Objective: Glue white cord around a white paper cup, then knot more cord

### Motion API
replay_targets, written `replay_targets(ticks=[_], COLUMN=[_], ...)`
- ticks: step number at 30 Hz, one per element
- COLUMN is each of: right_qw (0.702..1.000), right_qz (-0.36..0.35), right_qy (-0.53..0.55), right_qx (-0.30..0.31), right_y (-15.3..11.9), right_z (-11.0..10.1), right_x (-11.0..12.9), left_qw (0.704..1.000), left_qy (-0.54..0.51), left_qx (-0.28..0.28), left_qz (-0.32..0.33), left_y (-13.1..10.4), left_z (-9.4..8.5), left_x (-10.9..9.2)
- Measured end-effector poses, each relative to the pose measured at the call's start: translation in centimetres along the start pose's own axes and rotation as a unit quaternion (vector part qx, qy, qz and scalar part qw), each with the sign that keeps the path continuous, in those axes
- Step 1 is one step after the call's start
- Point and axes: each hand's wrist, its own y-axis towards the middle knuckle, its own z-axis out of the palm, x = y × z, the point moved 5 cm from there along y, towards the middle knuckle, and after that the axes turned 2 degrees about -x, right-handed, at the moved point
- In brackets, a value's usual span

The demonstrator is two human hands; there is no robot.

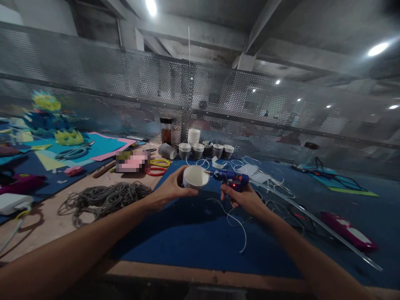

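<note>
My left hand (170, 188) is closed around a small white paper cup (196, 178), its open mouth tilted toward me. In my right hand (240, 195) is a blue hot glue gun (231, 176) with a small red light on its body. The gun's nozzle points left and meets the cup's right rim; whether it touches, I cannot tell. A long clear glue stick (312, 217) sticks out of the gun's back toward the lower right. Below the hands, a loose white cord (240, 227) curls over the blue table mat (187, 246).
Several wrapped cups (198, 151) stand at the back beside a stack of white cups (194, 136) and a lidded jar (166, 131). To the left lie grey cord (112, 200), red-handled scissors (156, 171) and coloured sheets (106, 143). A magenta device (348, 231) lies at right.
</note>
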Motion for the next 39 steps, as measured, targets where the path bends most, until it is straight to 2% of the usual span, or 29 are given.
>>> replay_targets(ticks=[7,12,19,26,30,39], right_qw=[0.999,1.0,0.999,1.0,0.999,1.0], right_qz=[0.033,0.022,0.006,0.017,0.008,0.012], right_qy=[-0.038,-0.017,0.037,0.012,0.035,0.008], right_qx=[-0.003,0.006,0.011,0.014,0.022,0.028], right_y=[0.1,0.0,0.0,0.0,-0.1,-0.1], right_z=[-0.2,-0.2,-0.7,-0.6,-0.3,-0.5], right_x=[-0.3,-0.4,0.3,0.3,0.5,0.7], left_qw=[0.999,0.999,0.999,0.999,1.0,1.0], left_qy=[0.023,0.048,0.031,0.018,0.006,-0.003], left_qx=[0.009,-0.007,0.008,0.03,0.03,0.03], left_qz=[0.025,0.022,0.011,0.01,-0.004,0.005], left_y=[0.1,0.1,0.1,0.0,-0.1,-0.1], left_z=[-0.1,-0.2,-0.2,0.0,0.1,0.1], left_x=[0.0,0.0,0.2,0.1,0.0,0.0])
